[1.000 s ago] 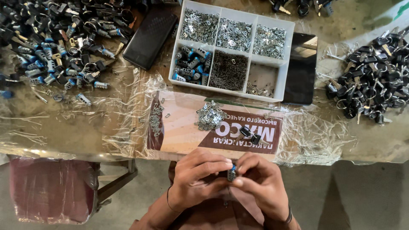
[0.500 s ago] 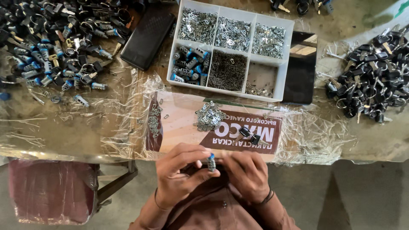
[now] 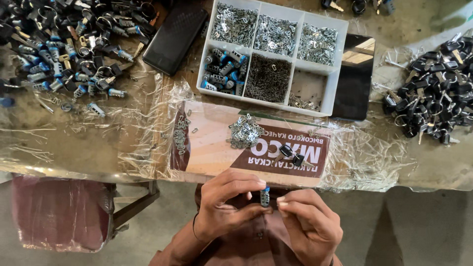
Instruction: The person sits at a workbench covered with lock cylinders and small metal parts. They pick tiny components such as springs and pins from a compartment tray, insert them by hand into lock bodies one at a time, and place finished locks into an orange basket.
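Your left hand (image 3: 229, 204) pinches a small lock cylinder (image 3: 265, 196) between thumb and curled fingers, held upright just off the near edge of the surface (image 3: 64, 143), close to your chest, probably so you can see its end. It's ribbed bright metal with a blue cap on top. Your right hand (image 3: 309, 221) is half closed, fingertips touching or just beside the cylinder's lower part; can't tell if it holds anything small itself. Near the near edge lies a flat printed cardboard sheet (image 3: 212, 148) under crinkled clear film, acting as a work mat: on it a small heap of stamped metal bits (image 3: 244, 133) and a black-headed key pair (image 3: 290, 153), both within easy reach. Behind it, a white divided tray (image 3: 336, 69) sorts parts by kind: shiny stampings in the far row, more blue-capped cylinders and fine dark springs in the near row. Far-left corner: a loose pile of cylinders and keys (image 3: 64, 44). Right edge: a heap of black keys on rings (image 3: 433, 93). A black phone (image 3: 175, 37) lies left of the tray.
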`<state>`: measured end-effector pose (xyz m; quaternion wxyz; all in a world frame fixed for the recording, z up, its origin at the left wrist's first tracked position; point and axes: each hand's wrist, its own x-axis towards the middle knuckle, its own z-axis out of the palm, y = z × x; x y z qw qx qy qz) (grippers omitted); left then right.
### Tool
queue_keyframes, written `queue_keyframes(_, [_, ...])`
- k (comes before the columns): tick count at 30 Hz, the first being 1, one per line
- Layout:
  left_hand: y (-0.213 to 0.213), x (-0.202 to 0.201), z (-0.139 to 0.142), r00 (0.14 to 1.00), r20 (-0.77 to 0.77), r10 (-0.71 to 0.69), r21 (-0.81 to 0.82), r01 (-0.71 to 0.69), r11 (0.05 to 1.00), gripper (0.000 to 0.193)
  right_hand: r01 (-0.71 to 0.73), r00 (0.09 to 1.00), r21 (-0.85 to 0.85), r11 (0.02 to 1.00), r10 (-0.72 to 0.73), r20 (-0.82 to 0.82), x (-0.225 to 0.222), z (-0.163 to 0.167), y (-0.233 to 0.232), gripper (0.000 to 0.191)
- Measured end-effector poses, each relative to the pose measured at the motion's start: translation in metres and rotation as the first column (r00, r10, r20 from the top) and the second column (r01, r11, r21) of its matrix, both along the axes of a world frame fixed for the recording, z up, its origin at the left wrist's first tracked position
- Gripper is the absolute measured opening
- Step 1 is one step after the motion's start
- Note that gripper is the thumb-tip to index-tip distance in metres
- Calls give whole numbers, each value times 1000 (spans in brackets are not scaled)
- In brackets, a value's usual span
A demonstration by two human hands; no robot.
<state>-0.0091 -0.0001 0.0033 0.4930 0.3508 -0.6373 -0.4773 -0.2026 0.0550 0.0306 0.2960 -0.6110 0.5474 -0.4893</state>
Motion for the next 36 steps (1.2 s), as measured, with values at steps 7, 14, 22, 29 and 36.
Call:
queue_keyframes(7, [-1,-2,5,999,39,-1,-25,2,1000,39,68,998,27,997,-68,2,8,4,-6,27])
queue_keyframes(14, [-6,-2,8,983,162,85,-164,-58,985,40,33,972,-51,998,-44,-230,5,4,-9,26])
queue_keyframes(22, [-6,-10,10,977,186,100,-187,-65,980,43,-5,932,450,893,-158,326,-14,-26,8,28])
queue_keyframes(29, [-4,-11,8,985,170,-40,-54,50,997,46,-380,531,430,819,-187,826,-32,-58,1,15])
queue_keyframes(36, [-3,-12,7,986,142,-86,67,77,995,44,-63,896,416,907,-132,424,-19,-47,4,20])
